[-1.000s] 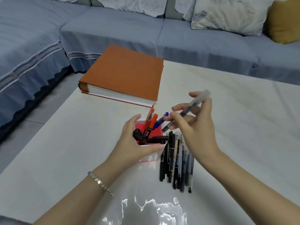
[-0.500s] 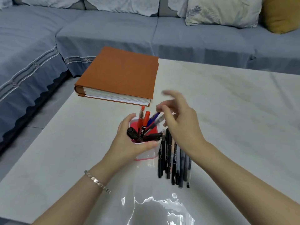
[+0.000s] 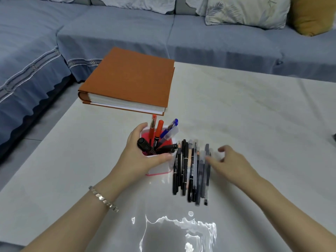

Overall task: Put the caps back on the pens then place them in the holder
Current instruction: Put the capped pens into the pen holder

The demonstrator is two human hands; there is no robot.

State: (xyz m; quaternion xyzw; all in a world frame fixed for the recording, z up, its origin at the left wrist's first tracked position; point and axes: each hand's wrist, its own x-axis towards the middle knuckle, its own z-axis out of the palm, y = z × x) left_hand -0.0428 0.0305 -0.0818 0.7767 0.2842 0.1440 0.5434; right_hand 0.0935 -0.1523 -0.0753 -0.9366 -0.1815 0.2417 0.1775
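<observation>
A small white and red pen holder (image 3: 161,168) stands on the pale table (image 3: 254,124). It holds two red pens, a blue pen, a clear-capped pen (image 3: 169,133) and black markers. My left hand (image 3: 140,157) grips the holder from the left, thumb across its front rim. To its right lies a row of several black and grey pens (image 3: 190,171), side by side. My right hand (image 3: 231,164) hovers at the right edge of that row, fingers relaxed and blurred, holding nothing.
A thick orange album (image 3: 131,80) lies on the table's far left corner, just behind the holder. A blue sofa (image 3: 127,30) with cushions wraps around the far and left sides. Glare shines on the table's near edge.
My right hand dropped the clear-capped pen into the holder, then moved down and right to the row of loose pens. My left hand stayed on the holder.
</observation>
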